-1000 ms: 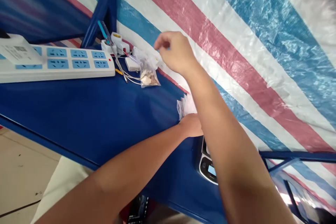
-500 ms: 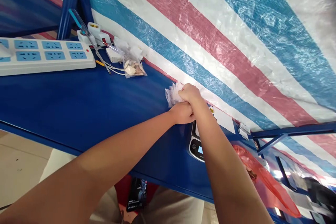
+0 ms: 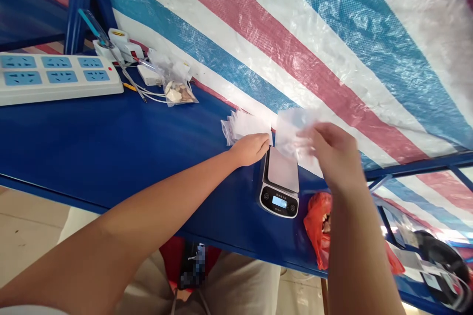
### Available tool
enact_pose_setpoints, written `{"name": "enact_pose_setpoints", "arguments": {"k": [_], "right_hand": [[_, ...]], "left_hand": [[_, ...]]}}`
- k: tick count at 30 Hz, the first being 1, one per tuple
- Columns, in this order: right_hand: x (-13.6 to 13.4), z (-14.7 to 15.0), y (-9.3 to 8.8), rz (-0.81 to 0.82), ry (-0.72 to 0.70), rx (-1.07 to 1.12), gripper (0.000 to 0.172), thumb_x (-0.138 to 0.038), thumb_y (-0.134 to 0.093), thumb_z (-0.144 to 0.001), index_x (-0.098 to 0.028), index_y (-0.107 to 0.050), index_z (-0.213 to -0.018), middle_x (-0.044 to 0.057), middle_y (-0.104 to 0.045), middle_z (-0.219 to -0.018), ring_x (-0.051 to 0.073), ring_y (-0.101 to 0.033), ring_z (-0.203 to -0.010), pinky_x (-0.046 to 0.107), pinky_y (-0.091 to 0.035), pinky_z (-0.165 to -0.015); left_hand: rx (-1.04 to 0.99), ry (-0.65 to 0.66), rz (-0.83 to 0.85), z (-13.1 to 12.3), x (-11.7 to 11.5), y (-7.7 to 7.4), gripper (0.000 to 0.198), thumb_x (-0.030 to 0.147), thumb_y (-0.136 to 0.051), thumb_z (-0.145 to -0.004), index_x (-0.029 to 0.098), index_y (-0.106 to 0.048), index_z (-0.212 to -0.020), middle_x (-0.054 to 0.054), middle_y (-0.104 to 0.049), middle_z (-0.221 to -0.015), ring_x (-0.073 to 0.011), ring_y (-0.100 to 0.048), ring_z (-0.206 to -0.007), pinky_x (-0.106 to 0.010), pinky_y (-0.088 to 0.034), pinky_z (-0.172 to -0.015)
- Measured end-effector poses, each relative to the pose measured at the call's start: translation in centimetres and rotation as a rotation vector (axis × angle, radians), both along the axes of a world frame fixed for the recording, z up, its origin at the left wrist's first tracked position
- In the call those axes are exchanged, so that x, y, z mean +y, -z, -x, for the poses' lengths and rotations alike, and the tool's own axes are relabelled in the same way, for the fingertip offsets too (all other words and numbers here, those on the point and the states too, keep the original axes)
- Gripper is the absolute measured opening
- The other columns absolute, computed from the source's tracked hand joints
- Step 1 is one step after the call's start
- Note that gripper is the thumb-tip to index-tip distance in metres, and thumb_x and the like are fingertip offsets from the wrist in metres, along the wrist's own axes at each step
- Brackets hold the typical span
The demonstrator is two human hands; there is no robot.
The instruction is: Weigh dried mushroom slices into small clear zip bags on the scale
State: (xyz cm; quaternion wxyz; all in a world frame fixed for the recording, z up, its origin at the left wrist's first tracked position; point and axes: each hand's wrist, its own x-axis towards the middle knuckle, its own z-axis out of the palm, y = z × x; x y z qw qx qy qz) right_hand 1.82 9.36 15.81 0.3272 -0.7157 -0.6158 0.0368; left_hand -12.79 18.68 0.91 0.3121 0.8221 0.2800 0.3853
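Observation:
My left hand [image 3: 252, 149] is closed at the near right corner of a stack of clear zip bags [image 3: 246, 123] lying against the striped sheet. Its fingertips are hidden behind the knuckles and appear to press on the stack. Blurred by motion, my right hand [image 3: 332, 150] pinches one clear zip bag [image 3: 290, 128] above the far end of a kitchen scale [image 3: 283, 170]. The scale stands just right of my left hand, its plate bare and its display lit.
A red plastic bag [image 3: 316, 236] with pieces inside sits to the right of the scale, partly behind my right forearm. At the far left lie a power strip [image 3: 59, 91], cables and a small bag of pale pieces [image 3: 179, 93]. A phone [image 3: 192, 266] rests at my lap.
My right hand has moved right, away from my left hand, with one zip bag in it. The scale and its display now show. My left hand stays by the stack.

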Motion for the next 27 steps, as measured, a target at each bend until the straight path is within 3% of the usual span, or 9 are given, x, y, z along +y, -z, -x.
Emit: {"name": "enact_pose_setpoints", "arguments": {"k": [2, 5, 8, 11, 16, 21, 27], "right_hand": [[-6.8, -1.8, 1.0, -0.061, 0.094, 0.380, 0.026, -0.049, -0.075, -0.083, -0.024, -0.075, -0.088, 0.006, -0.075, -0.082, 0.020, -0.066, -0.061, 0.031, -0.052, -0.054], [-14.7, -4.2, 6.4, -0.157, 0.352, 0.753, 0.032, -0.050, -0.088, -0.068, -0.023, -0.073, -0.078, 0.002, -0.067, -0.063, 0.017, -0.059, -0.049, 0.030, -0.050, -0.048], [-18.5, -5.7, 12.6, -0.144, 0.473, 0.848, 0.037, -0.051, -0.088, -0.067, -0.021, -0.076, -0.086, 0.004, -0.074, -0.074, 0.020, -0.065, -0.057, 0.032, -0.052, -0.054], [-19.3, -6.2, 16.1, -0.161, 0.488, 0.767, 0.042, -0.055, -0.085, -0.071, -0.019, -0.077, -0.091, 0.006, -0.078, -0.086, 0.023, -0.070, -0.071, 0.034, -0.056, -0.067], [-19.1, -6.1, 16.5, -0.107, 0.392, 0.623, 0.040, -0.059, -0.080, -0.077, -0.019, -0.076, -0.084, 0.005, -0.075, -0.076, 0.023, -0.067, -0.067, 0.033, -0.055, -0.064], [-19.6, -5.9, 16.5, -0.127, 0.390, 0.629, 0.041, -0.059, -0.081, -0.078, -0.019, -0.077, -0.087, 0.005, -0.074, -0.075, 0.021, -0.066, -0.065, 0.031, -0.054, -0.064], [-19.6, -6.0, 17.6, -0.240, 0.377, 0.586, 0.043, -0.058, -0.080, -0.081, -0.016, -0.080, -0.089, 0.007, -0.076, -0.076, 0.021, -0.068, -0.065, 0.031, -0.056, -0.063]], "left_hand": [[-0.023, 0.022, 0.001, 0.2, 0.1, -0.2, 0.023, 0.011, -0.037, -0.090, 0.020, -0.055, -0.078, -0.006, -0.065, -0.087, -0.0183, -0.059, -0.078, -0.033, -0.045, -0.074], [-0.019, 0.044, 0.014, 0.4, 0.3, -0.3, 0.022, 0.006, -0.039, -0.077, 0.021, -0.044, -0.062, -0.002, -0.057, -0.069, -0.0168, -0.053, -0.067, -0.033, -0.041, -0.070], [-0.025, 0.013, 0.049, 0.6, 0.5, -0.2, 0.022, 0.007, -0.039, -0.074, 0.022, -0.036, -0.058, -0.001, -0.046, -0.058, -0.0163, -0.046, -0.059, -0.033, -0.036, -0.064], [-0.043, -0.043, 0.076, 1.0, 0.4, 0.1, 0.022, 0.006, -0.036, -0.075, 0.022, -0.036, -0.059, -0.001, -0.047, -0.058, -0.0161, -0.047, -0.061, -0.032, -0.036, -0.064], [-0.097, -0.163, 0.077, 1.6, -0.4, 0.3, 0.021, 0.007, -0.035, -0.080, 0.021, -0.048, -0.072, -0.002, -0.059, -0.073, -0.0168, -0.054, -0.070, -0.031, -0.041, -0.070], [-0.019, -0.122, -0.014, 1.5, -1.0, 0.1, 0.019, 0.010, -0.038, -0.085, 0.021, -0.051, -0.077, -0.003, -0.063, -0.078, -0.0177, -0.056, -0.073, -0.032, -0.042, -0.072], [-0.129, -0.178, -0.002, 1.8, -0.3, 0.3, 0.021, 0.009, -0.038, -0.084, 0.020, -0.053, -0.074, -0.002, -0.062, -0.074, -0.0154, -0.057, -0.070, -0.030, -0.043, -0.071]]}}
